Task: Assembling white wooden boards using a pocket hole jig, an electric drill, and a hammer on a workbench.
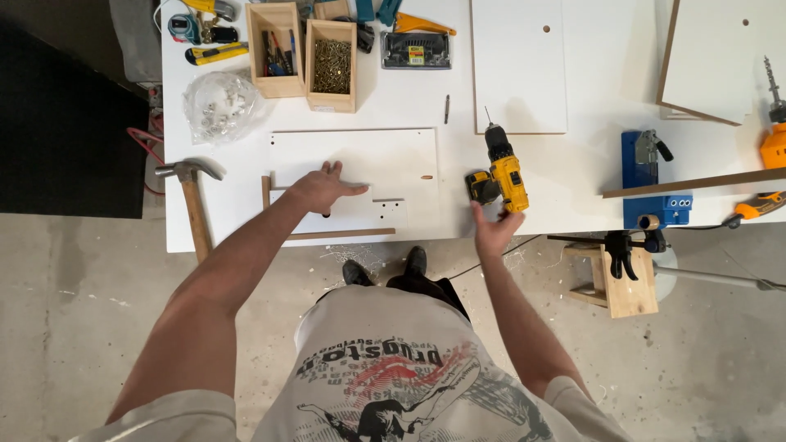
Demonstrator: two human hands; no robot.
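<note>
Reaching toward the yellow-and-black cordless drill (pixel 501 173) lying on its side on the white worktable (pixel 573 184), the right hand (pixel 491 232) is just near of the tool with its fingers spread and loose, grasping nothing yet, while the left hand (pixel 322 188) lies flat with fingers splayed on the white laminated rectangular panel (pixel 360 168) near the table's near edge, pinning it without gripping. To my judgement the pickup goes best if the right hand closes around the handle above the black battery, not the chuck, since the thin bit points to the far side; the left palm should keep pressing flat so the panel, which rests against narrow wooden strips at its left and near edges, does not slide. Counting what shows: one drill beside the hands, a second orange one partly visible at the far right edge, one wooden-handled claw hammer (pixel 193 200) hanging over the left edge, two open wooden boxes (pixel 304 53), one with brass screws and one with tools, one clear plastic bag of silver fittings (pixel 217 105), one blue pocket-hole jig (pixel 655 184), and three white panels, the pinned one plus two farther off at centre and right.
</note>
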